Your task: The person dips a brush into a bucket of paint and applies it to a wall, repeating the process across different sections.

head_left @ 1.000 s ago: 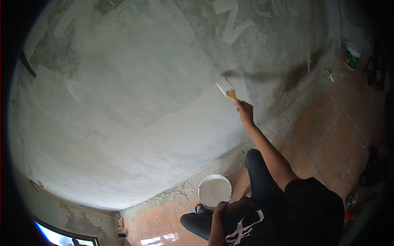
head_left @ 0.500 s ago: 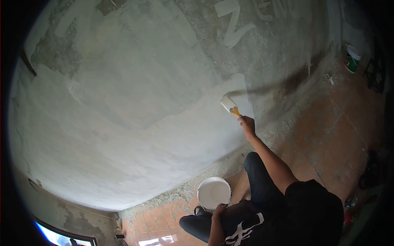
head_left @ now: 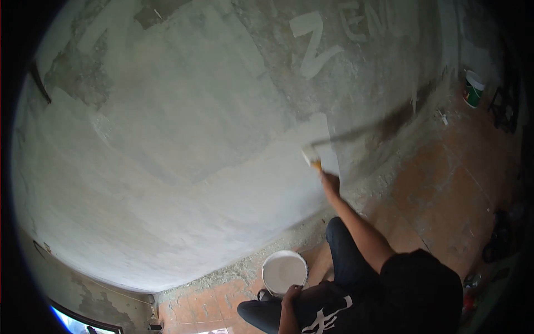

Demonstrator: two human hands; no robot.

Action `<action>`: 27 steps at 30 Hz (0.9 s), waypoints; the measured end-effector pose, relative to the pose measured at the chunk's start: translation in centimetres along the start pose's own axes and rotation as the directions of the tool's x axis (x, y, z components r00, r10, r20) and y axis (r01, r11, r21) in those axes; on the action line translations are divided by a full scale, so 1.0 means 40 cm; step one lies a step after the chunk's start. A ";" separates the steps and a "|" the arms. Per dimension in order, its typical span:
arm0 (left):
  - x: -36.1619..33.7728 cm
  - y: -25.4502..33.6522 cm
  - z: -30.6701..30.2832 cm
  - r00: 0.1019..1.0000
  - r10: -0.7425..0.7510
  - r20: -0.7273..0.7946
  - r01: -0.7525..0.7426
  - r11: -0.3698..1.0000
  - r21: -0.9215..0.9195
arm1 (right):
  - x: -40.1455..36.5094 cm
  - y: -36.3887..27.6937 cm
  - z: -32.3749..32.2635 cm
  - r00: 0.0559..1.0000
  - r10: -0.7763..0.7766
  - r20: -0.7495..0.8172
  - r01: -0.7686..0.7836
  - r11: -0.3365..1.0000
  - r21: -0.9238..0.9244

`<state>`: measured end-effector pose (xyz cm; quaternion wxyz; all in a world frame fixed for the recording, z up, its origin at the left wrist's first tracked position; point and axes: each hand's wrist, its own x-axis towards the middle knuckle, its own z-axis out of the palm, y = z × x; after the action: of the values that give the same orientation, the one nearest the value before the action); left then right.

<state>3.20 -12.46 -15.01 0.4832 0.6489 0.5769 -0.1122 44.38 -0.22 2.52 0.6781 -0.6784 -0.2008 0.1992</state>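
My right hand (head_left: pixel 330 183) is closed around the yellow handle of a flat paintbrush (head_left: pixel 316 165). The brush's pale, coated bristles are at the wall (head_left: pixel 222 122), within a lighter patch of wet-looking coating; whether they touch it is hard to tell. Down by my folded legs, a white bucket (head_left: pixel 267 263) stands on the floor, holding a pale greyish liquid. My left hand (head_left: pixel 292 293) is closed on the bucket's near rim, its fingers partly hidden.
Big pale letters (head_left: pixel 313 44) mark the bare grey upper wall. Crumbled debris (head_left: pixel 233 267) lines the wall's foot along the orange tiled floor (head_left: pixel 439 183). A green and white bucket (head_left: pixel 473 92) stands at the far right, with dark objects (head_left: pixel 503 111) beside it.
The view has shifted slightly, so the wall marks sit lower. My right hand and the brush have moved a little down the wall, and the brush is tilted differently. My left hand stays at the bucket.
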 end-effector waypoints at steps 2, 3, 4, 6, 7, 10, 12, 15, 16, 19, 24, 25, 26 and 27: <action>0.020 -0.001 0.001 0.999 0.043 -0.019 -0.042 0.999 0.034 | -0.141 0.065 0.003 0.990 0.123 0.071 -0.125 0.992 0.016; 0.018 -0.003 0.002 0.999 0.028 -0.029 -0.027 0.999 0.031 | -0.200 0.124 0.010 0.986 0.085 0.147 -0.085 0.996 -0.002; 0.017 -0.011 0.005 0.999 0.013 -0.040 -0.012 0.999 0.031 | -0.274 0.150 0.016 0.980 0.076 0.181 -0.062 0.995 -0.081; 0.047 -0.041 0.013 0.998 0.026 -0.063 -0.028 0.999 -0.030 | -0.407 0.170 0.013 0.903 0.247 0.352 -0.235 0.969 -0.078; 0.028 -0.023 0.006 0.994 0.046 -0.104 -0.058 0.991 -0.120 | -0.463 0.196 0.014 0.878 0.262 0.401 -0.258 0.964 -0.065; 0.005 0.007 -0.008 0.984 0.047 -0.170 -0.088 0.965 -0.245 | -0.595 0.299 0.008 0.802 0.283 0.526 -0.325 0.946 -0.014; -0.001 0.004 -0.009 0.981 0.026 -0.192 -0.083 0.952 -0.294 | -0.634 0.333 -0.038 0.795 0.254 0.550 -0.211 0.967 -0.141; -0.019 -0.013 -0.006 0.965 0.136 -0.224 -0.171 0.974 -0.145 | -0.612 0.329 -0.015 0.765 0.184 0.617 -0.031 0.968 -0.251; -0.049 0.006 -0.004 0.966 0.100 -0.237 -0.132 0.984 -0.122 | -0.615 0.329 -0.029 0.739 0.147 0.658 0.026 0.969 -0.246; -0.075 0.003 0.003 0.935 0.155 -0.319 -0.177 0.983 -0.041 | -0.612 0.323 -0.034 0.771 0.157 0.617 -0.039 0.979 -0.200; -0.091 -0.027 0.002 0.924 0.154 -0.349 -0.168 0.986 -0.012 | -0.619 0.338 -0.012 0.822 0.207 0.531 -0.087 0.967 -0.241; -0.094 -0.022 -0.008 0.916 0.162 -0.366 -0.175 0.985 -0.002 | -0.619 0.335 -0.011 0.812 0.206 0.546 -0.092 0.969 -0.228; -0.099 -0.018 -0.012 0.917 0.152 -0.370 -0.168 0.986 -0.012 | -0.621 0.333 -0.010 0.801 0.209 0.561 -0.100 0.971 -0.219; -0.103 -0.020 -0.005 0.921 0.138 -0.365 -0.159 0.987 -0.027 | -0.625 0.332 -0.016 0.801 0.203 0.563 -0.096 0.972 -0.214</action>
<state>1.18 -15.07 -12.41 0.3939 0.6865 0.6079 0.0625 23.77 -14.32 -10.82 0.5041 -0.6556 -0.3606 0.4314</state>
